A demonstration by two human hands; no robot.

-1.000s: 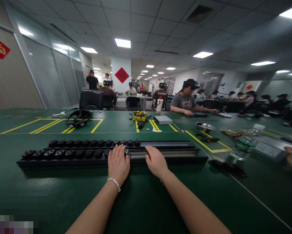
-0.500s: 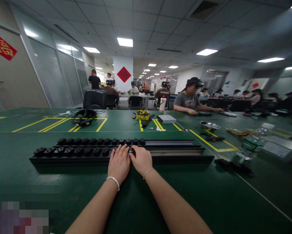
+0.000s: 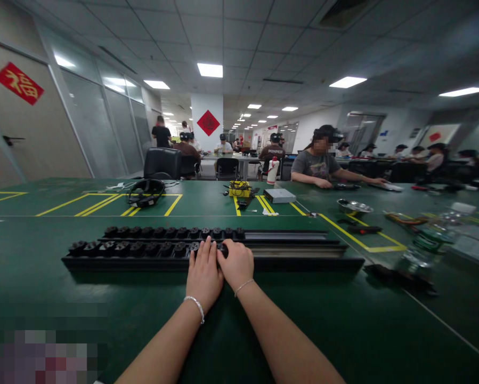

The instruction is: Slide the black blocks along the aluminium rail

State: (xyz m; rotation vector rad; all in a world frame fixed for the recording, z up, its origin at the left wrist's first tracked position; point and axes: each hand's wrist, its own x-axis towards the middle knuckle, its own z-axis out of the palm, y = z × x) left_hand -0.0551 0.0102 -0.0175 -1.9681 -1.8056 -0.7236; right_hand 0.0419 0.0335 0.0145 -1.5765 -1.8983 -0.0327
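Black module (image 3: 224, 249) is pinched by the right hand (image 3: 239, 263), just beside the spread-flat left hand (image 3: 204, 273), at the front rail (image 3: 303, 263) running sideways.

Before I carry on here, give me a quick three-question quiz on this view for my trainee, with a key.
1. Multiple choice: what stands on the table off the right end of the front black rail?
a) a desk lamp
b) a clear plastic bottle with a green label
c) a potted plant
2. True or false: black socket-like modules fill the front rail from end to end.
3. Fill in: the ____ hand has its fingers stretched forward over the front rail, while the other hand is curled beside it.

Key:
1. b
2. False; its right-hand stretch is bare.
3. left; that is the left hand, and the curled one is the right hand.
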